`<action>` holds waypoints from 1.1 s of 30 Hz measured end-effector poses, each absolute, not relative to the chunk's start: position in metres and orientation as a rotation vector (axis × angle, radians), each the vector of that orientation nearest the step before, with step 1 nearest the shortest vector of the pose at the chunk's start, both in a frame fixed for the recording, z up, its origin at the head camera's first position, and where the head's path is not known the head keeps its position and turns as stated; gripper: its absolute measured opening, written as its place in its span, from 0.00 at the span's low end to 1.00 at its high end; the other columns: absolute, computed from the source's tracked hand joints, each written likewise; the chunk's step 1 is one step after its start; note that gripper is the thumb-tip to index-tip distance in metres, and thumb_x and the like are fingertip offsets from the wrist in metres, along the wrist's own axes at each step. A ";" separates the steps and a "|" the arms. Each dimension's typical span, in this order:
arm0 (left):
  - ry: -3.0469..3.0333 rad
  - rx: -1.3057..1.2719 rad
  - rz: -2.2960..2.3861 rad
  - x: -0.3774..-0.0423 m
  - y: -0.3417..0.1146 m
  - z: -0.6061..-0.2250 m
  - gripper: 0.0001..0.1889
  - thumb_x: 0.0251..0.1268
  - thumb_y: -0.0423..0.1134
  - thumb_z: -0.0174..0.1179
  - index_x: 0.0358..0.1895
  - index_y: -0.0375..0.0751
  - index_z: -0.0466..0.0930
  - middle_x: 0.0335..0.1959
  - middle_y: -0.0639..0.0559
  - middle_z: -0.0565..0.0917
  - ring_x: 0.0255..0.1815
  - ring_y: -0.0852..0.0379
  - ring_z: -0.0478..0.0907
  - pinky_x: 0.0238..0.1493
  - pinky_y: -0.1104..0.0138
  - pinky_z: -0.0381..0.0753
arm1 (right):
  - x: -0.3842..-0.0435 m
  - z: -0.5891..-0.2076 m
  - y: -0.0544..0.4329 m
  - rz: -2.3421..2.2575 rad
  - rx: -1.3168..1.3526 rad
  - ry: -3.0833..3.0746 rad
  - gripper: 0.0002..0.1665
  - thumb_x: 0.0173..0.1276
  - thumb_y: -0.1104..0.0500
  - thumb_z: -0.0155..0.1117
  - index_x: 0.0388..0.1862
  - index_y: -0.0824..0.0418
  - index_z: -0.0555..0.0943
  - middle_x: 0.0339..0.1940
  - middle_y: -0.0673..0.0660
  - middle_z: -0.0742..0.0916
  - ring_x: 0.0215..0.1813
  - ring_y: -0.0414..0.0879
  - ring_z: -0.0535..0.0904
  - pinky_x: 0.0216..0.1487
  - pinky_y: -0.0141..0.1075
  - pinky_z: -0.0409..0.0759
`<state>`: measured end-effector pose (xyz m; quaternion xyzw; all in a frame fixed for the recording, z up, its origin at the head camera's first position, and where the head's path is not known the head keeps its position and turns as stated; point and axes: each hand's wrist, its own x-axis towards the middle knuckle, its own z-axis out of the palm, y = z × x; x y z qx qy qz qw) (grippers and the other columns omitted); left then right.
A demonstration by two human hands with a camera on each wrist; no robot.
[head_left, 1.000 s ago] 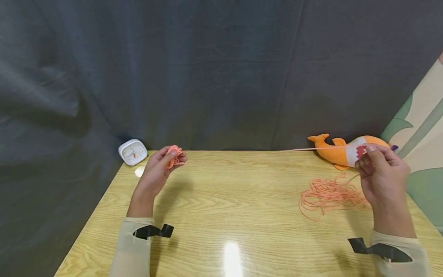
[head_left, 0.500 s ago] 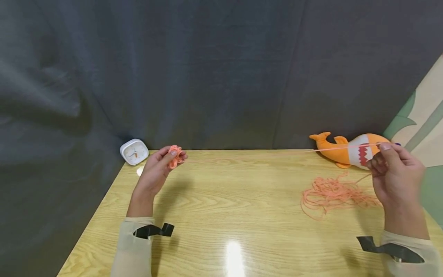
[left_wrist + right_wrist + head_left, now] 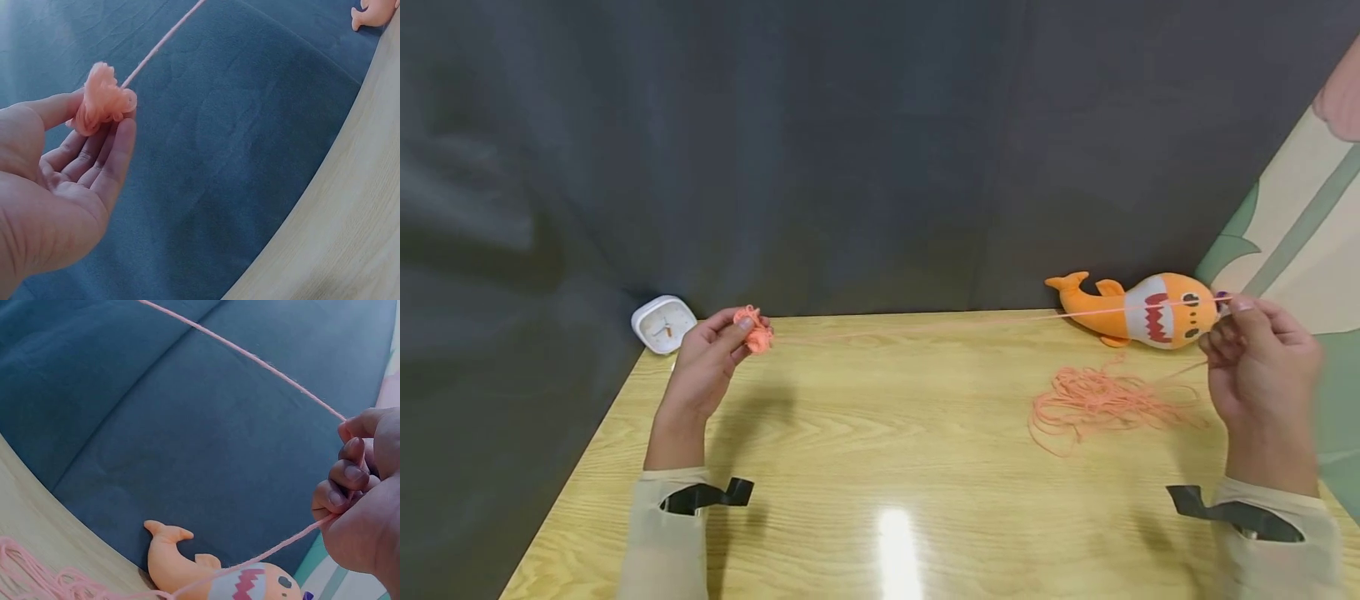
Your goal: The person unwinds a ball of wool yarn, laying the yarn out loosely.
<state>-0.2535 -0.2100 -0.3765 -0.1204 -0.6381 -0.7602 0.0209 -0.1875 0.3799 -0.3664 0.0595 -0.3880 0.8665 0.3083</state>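
We see the loose yarn pile [image 3: 1093, 402] on the table [image 3: 865, 425] lying in crossed loops, so we judge that a further pull could draw it into a knot. The strand [image 3: 272, 370] runs straight between the hands; too hard a tug might strip coils from the small bundle [image 3: 103, 103]. In the right hand [image 3: 1266, 358], we find thumb and forefinger pinching the strand, the others curled inward, yarn trailing out below them. With the left hand [image 3: 707, 354], we see the thumb pressing the bundle against the fingers, which lie fairly straight, side by side. Beyond, we note a plush shark [image 3: 1138, 323].
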 end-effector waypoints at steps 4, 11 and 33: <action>-1.887 -0.348 -2.401 -0.253 -0.212 -0.374 0.03 0.75 0.35 0.62 0.46 0.44 0.84 0.41 0.57 0.90 0.43 0.65 0.88 0.51 0.73 0.86 | -0.188 -0.366 0.383 2.332 0.131 -1.031 0.06 0.74 0.74 0.59 0.38 0.80 0.81 0.24 0.61 0.80 0.21 0.48 0.57 0.22 0.35 0.59; -1.795 -0.327 -2.442 -0.253 -0.214 -0.369 0.02 0.73 0.33 0.63 0.43 0.43 0.84 0.39 0.56 0.90 0.40 0.64 0.89 0.51 0.72 0.87 | -0.184 -0.368 0.388 2.376 0.072 -1.079 0.07 0.75 0.72 0.60 0.42 0.77 0.84 0.24 0.60 0.82 0.22 0.49 0.61 0.23 0.35 0.66; -1.895 -0.283 -2.481 -0.252 -0.209 -0.361 0.06 0.70 0.33 0.67 0.46 0.45 0.88 0.42 0.56 0.88 0.40 0.66 0.87 0.47 0.75 0.86 | -0.182 -0.369 0.397 2.319 -0.114 -1.266 0.06 0.72 0.66 0.67 0.40 0.71 0.86 0.23 0.55 0.77 0.25 0.48 0.61 0.26 0.34 0.69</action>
